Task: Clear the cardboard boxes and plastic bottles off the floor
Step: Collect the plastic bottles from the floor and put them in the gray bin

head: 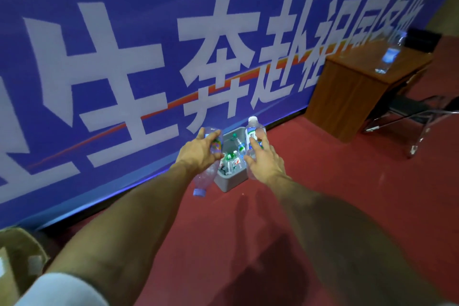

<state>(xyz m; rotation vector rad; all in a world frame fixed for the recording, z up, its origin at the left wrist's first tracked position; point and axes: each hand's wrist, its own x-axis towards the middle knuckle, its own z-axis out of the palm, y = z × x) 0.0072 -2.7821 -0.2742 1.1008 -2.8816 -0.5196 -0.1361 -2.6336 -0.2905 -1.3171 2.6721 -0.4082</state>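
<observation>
Head view shows both arms stretched toward a grey bin (229, 184) on the red floor (335, 194), against the banner (111, 57). The left hand (201, 151) has its fingers wrapped round a clear bottle (206, 177) held cap-down just left of the bin. The right hand (263, 162) grips a second bottle (251, 133) upright, white cap on top, over the bin's right edge. Other bottles already lie heaped inside the bin, so the likely trouble is little room. Let go from this height, either bottle could strike the heap or the rim, bounce out and roll away across the floor. The left one hangs partly outside the rim and could miss altogether. A cardboard box (17, 253) sits at the lower left, not yet cleared.
</observation>
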